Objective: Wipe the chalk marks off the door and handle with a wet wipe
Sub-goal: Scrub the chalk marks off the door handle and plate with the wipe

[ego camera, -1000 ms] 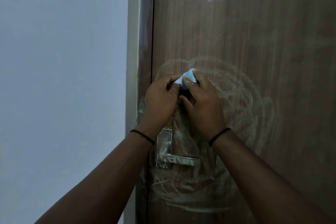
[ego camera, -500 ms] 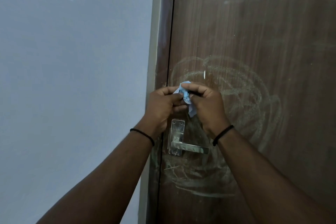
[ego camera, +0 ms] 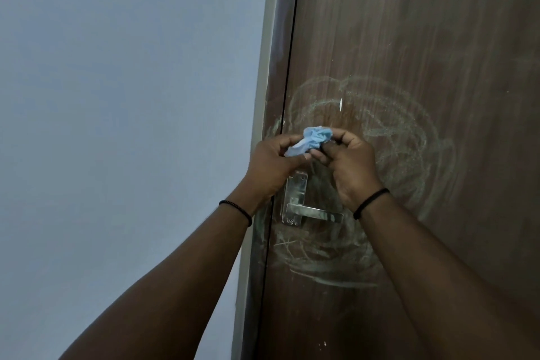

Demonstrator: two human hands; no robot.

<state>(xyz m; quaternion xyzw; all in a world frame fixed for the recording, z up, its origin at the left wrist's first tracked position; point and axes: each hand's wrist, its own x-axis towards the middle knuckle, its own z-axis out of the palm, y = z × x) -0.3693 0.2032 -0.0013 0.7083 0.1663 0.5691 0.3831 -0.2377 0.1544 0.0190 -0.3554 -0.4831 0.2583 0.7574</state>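
From where I sit, I read the scene from the pale blue wall (ego camera: pixel 117 126) across the door frame (ego camera: pixel 264 73) to the brown wooden door (ego camera: pixel 438 38). My left hand (ego camera: pixel 270 168) is nearest the frame, fingers curled with the fingertips pinching the lower left tail of the wet wipe (ego camera: pixel 314 139). The wipe is a crumpled pale blue wad held up between both hands, in front of the door and, as far as I can tell, not pressed against it. My right hand (ego camera: pixel 352 165) has thumb and forefinger clamped on the wad's right side, the other fingers curled below.

The relation I care about: the lever handle (ego camera: pixel 314 212) lies directly below the wipe, its long axis running horizontally to the right from the upright steel backplate (ego camera: pixel 295 199), and its free end sits just under my right wrist. The chalk marks (ego camera: pixel 394 137) loop mostly to the right of and below the hands, with a thick stroke low under the handle.

I judge the right hand better placed to carry the wipe, either straight down onto the lever or rightward into the swirls. No cleared patch shows, so the wiping looks barely begun.
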